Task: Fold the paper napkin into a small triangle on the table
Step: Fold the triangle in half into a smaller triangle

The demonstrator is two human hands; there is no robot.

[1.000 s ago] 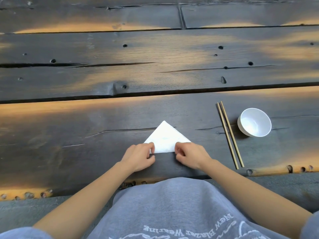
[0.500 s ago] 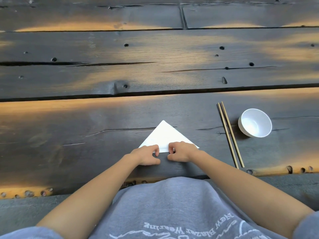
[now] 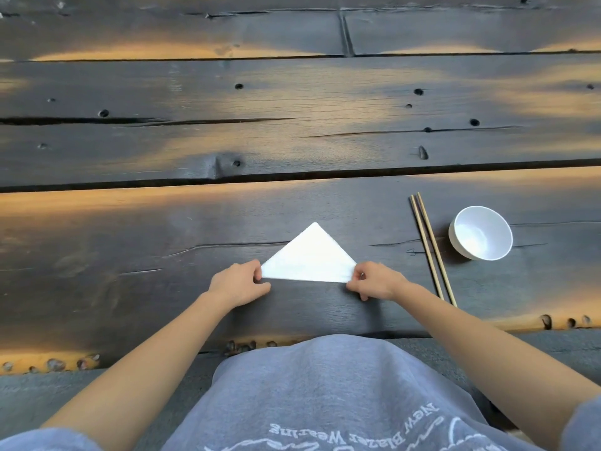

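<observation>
So the paper napkin is already a flat white triangle on the dark wood table, long edge nearest the person, point facing away. It sits right between the two hands. Left hand has its fingers pinched on the left corner, right hand is pinching the right corner the same way. Napkin paper is super light and floppy, tears easily and slides on smooth wood, so I'd say grab by the corners and bring one across to the other, then press the crease. Chopsticks and a white bowl sit off beyond the right fingers, well clear.
</observation>
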